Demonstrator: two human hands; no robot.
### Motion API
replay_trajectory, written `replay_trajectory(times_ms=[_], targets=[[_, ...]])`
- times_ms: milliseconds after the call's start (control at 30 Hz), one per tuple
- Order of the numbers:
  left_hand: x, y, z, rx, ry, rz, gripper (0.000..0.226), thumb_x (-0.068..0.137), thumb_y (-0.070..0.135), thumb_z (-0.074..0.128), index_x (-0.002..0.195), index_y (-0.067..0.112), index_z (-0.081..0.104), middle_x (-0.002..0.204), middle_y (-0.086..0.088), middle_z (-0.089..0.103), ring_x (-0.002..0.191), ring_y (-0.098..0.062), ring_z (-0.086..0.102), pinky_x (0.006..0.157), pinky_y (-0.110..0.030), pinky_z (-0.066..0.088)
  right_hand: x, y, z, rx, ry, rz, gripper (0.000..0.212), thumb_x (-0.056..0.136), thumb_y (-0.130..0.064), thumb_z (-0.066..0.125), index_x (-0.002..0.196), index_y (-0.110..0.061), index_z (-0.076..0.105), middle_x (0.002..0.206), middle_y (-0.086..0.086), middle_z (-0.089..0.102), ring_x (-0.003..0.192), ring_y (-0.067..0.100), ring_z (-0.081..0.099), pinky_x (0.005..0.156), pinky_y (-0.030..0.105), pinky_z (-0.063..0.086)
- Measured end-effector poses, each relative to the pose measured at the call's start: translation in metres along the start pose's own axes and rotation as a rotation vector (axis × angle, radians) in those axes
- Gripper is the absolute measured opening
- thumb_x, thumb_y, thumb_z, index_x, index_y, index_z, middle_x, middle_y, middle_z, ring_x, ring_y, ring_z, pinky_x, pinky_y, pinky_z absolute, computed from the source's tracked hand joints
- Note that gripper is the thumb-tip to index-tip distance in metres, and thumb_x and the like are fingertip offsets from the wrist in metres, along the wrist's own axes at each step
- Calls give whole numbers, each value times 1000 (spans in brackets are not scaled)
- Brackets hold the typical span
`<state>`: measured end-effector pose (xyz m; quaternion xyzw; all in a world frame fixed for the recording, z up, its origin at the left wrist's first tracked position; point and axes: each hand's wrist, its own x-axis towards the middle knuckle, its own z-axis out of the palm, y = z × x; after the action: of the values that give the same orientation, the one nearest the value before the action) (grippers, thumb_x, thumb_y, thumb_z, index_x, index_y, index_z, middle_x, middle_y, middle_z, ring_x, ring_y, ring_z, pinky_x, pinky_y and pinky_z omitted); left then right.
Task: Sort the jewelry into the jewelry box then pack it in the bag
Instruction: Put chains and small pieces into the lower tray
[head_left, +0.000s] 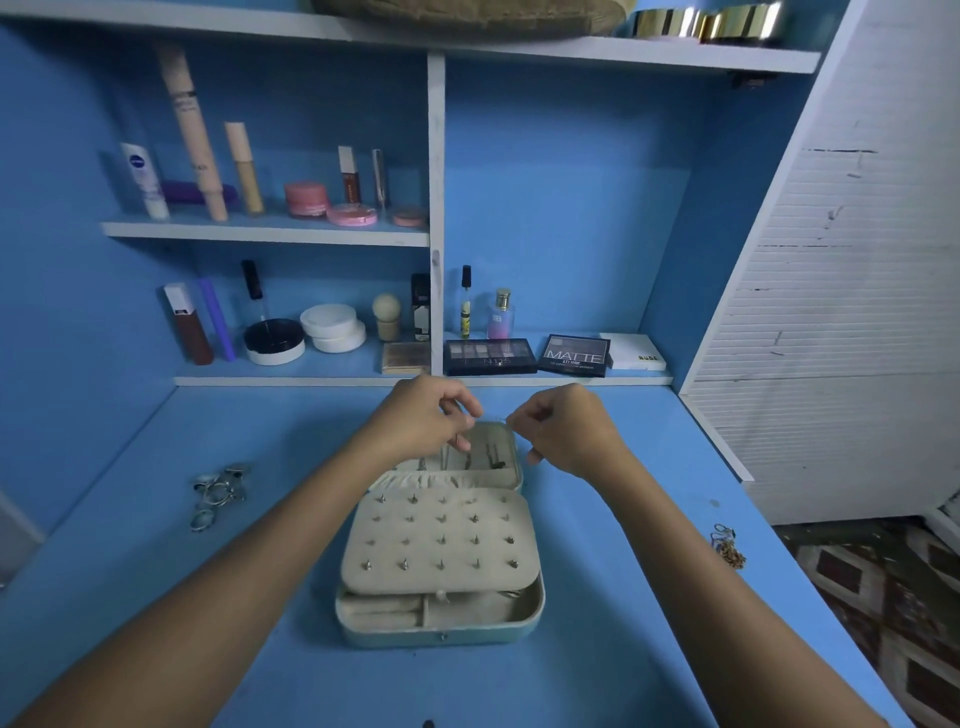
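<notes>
Head view: open jewelry box (440, 545) on blue desk (260, 597), lid half tipped back, earring panel studded with small earrings. Both hands raised over the lid. Left hand (426, 418) and right hand (563, 431) each have fingers curled, pinching the ends of a thin chain (493, 419) stretched between them; the chain is barely visible. Cluster of silver rings (218, 493) lies on the desk well left of the box. Gold jewelry pile (728, 545) near the desk's right edge. Eyeshadow palettes (491, 356) on the shelf behind.

Blue desk (260, 649): open jewelry box (441, 613), rings (218, 493) left, chains (728, 546) right.
</notes>
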<state>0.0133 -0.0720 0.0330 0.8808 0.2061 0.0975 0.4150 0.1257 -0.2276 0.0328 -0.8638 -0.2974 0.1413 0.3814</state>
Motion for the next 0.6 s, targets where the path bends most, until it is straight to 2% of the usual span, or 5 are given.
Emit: replay_trajectory(times_ms=[133, 267, 367, 433, 600], targets=[[3, -5, 6, 185, 27, 31, 16, 94, 7, 62, 91, 19, 73, 87, -2, 71, 63, -7, 72, 48, -12, 43, 4, -3, 9, -50, 10, 31, 17, 89, -13, 64, 78, -3, 72, 63, 1, 64, 45, 8, 64, 37, 14, 38], [8, -7, 8, 338, 12, 67, 23, 95, 5, 59, 105, 17, 77, 98, -4, 72, 67, -13, 72, 50, -10, 42, 11, -1, 19, -122, 49, 51, 15, 86, -19, 68, 72, -12, 70, 61, 2, 68, 60, 19, 71, 58, 29, 58], [14, -4, 11, 447, -1, 89, 33, 94, 0, 54, 111, 18, 76, 107, -5, 68, 83, -23, 69, 69, -21, 48, 17, -1, 25, -151, 77, 67, 11, 83, -21, 68, 73, -16, 68, 55, -1, 64, 65, 21, 69, 62, 32, 57], [19, -2, 13, 532, -25, 95, 42, 92, -3, 49, 113, 22, 75, 110, -6, 66, 93, -26, 65, 75, -27, 49, 20, -2, 29, -165, 87, 85, 14, 81, -23, 69, 69, -20, 62, 64, 2, 66, 72, 23, 69, 63, 32, 56], [26, 1, 19, 605, -47, 81, 47, 87, -8, 47, 107, 21, 77, 94, -1, 48, 92, -26, 59, 69, -26, 39, 27, -1, 36, -198, 114, 118, 16, 79, -28, 73, 75, -16, 63, 81, 5, 69, 78, 24, 65, 51, 23, 43]])
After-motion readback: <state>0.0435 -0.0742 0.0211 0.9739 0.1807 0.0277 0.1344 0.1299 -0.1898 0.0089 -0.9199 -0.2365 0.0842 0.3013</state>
